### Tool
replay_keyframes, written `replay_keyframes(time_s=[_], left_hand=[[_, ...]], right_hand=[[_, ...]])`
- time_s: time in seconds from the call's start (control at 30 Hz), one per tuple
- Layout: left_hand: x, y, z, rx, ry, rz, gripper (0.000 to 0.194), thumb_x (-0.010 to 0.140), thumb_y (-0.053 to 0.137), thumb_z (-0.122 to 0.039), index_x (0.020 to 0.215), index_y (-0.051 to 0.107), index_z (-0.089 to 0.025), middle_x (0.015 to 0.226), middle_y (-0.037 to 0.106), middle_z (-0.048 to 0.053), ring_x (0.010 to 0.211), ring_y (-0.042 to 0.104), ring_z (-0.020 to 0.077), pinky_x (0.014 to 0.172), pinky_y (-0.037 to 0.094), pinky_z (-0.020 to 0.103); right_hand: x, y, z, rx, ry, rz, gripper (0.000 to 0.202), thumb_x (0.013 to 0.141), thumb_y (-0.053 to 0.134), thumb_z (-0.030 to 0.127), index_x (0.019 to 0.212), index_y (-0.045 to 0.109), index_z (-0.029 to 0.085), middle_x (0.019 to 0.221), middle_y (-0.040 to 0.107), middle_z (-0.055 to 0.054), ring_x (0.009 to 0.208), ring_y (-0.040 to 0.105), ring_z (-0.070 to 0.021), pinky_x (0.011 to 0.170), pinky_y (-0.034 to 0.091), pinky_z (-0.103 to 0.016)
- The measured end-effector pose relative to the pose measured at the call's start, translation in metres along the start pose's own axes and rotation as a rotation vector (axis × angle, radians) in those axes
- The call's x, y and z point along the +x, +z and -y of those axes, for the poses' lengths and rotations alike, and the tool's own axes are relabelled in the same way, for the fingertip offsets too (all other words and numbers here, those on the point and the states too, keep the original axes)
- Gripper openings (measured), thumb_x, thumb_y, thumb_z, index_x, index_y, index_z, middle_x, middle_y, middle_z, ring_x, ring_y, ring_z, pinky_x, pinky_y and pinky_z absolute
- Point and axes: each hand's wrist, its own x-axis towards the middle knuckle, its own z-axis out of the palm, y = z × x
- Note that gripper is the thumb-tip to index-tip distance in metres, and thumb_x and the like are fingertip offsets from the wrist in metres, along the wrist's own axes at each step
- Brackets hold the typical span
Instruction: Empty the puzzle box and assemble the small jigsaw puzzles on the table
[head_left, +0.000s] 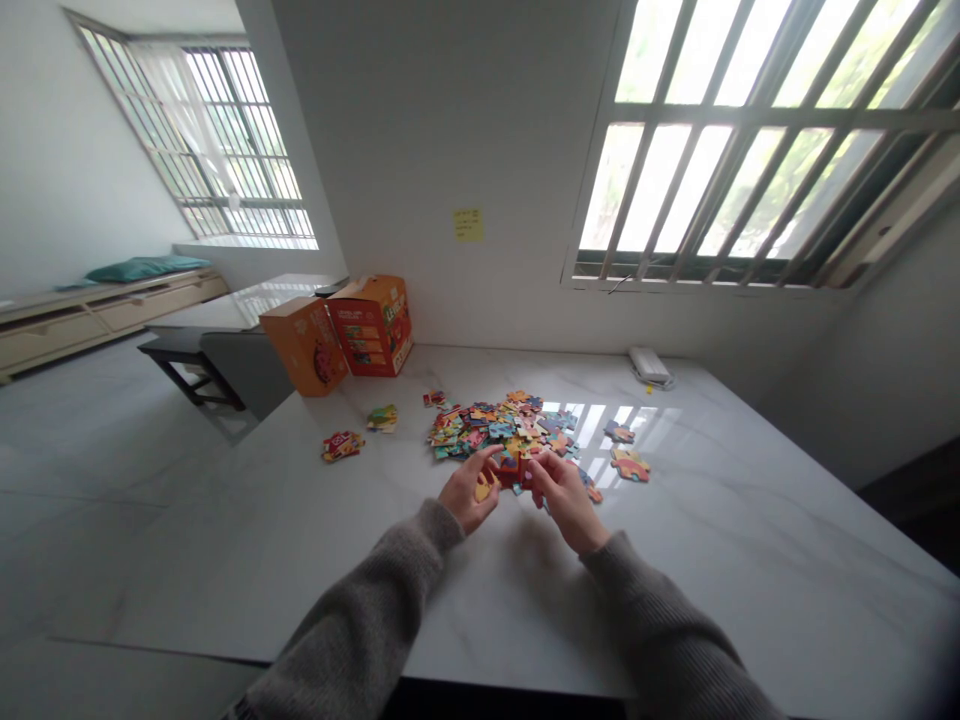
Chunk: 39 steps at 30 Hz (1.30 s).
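Note:
A heap of colourful jigsaw puzzle pieces (465, 432) lies on the white marbled table. At the heap's near edge, my left hand (466, 493) curls its fingers around a yellow puzzle piece (484, 491). My right hand (568, 497) is closed in a pinch on a red puzzle piece (526, 470), partly covered by the fingers. Between the two hands sits another red piece (508, 477), close to the left fingertips; whether it is touched I cannot tell.
Small piles of pieces lie left (343, 446) and further back (382, 418). Loose pieces (630, 464) are at the right. Two orange-red boxes (375, 325) stand at the back left. A white power strip (649, 367) lies by the wall, below a yellow note (468, 226) and window.

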Motion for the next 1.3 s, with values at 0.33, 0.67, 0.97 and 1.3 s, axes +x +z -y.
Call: replay_keyframes(time_s=[0.33, 0.67, 0.97, 1.3], left_hand=[[-0.001, 0.001, 0.007, 0.092, 0.07, 0.044, 0.055, 0.079, 0.068, -0.023, 0.131, 0.05, -0.022, 0.108, 0.063, 0.006, 0.093, 0.061, 0.0189, 0.085, 0.051, 0.034], [0.0, -0.001, 0.007, 0.096, 0.019, -0.077, 0.051, 0.08, 0.067, -0.018, 0.129, 0.053, -0.023, 0.101, 0.066, 0.003, 0.079, 0.06, 0.0143, 0.073, 0.052, 0.028], [0.004, -0.003, 0.001, -0.019, -0.039, -0.083, 0.051, 0.079, 0.067, -0.019, 0.129, 0.055, -0.022, 0.086, 0.066, 0.0, 0.069, 0.058, 0.0116, 0.066, 0.05, 0.024], [0.005, -0.005, -0.003, -0.28, -0.094, -0.143, 0.051, 0.087, 0.058, -0.026, 0.136, 0.046, -0.019, 0.082, 0.059, 0.0, 0.074, 0.059, 0.0127, 0.07, 0.049, 0.026]], right_hand=[[0.001, 0.001, -0.006, -0.028, -0.021, -0.013, 0.041, 0.083, 0.063, 0.06, 0.077, 0.054, 0.02, 0.058, 0.058, 0.002, 0.043, 0.043, -0.0086, 0.041, 0.031, -0.022], [0.001, -0.001, -0.005, -0.071, -0.09, -0.014, 0.028, 0.092, 0.053, 0.048, 0.096, 0.055, 0.02, 0.054, 0.044, 0.008, 0.044, 0.039, -0.009, 0.043, 0.032, -0.022], [-0.001, -0.001, -0.015, -0.198, -0.13, 0.076, 0.029, 0.094, 0.052, 0.048, 0.089, 0.057, 0.02, 0.058, 0.048, 0.005, 0.049, 0.044, -0.0105, 0.047, 0.033, -0.023], [0.0, -0.001, -0.011, -0.157, -0.071, 0.021, 0.036, 0.09, 0.055, 0.055, 0.082, 0.054, 0.02, 0.053, 0.045, 0.006, 0.046, 0.041, -0.01, 0.045, 0.03, -0.023]])
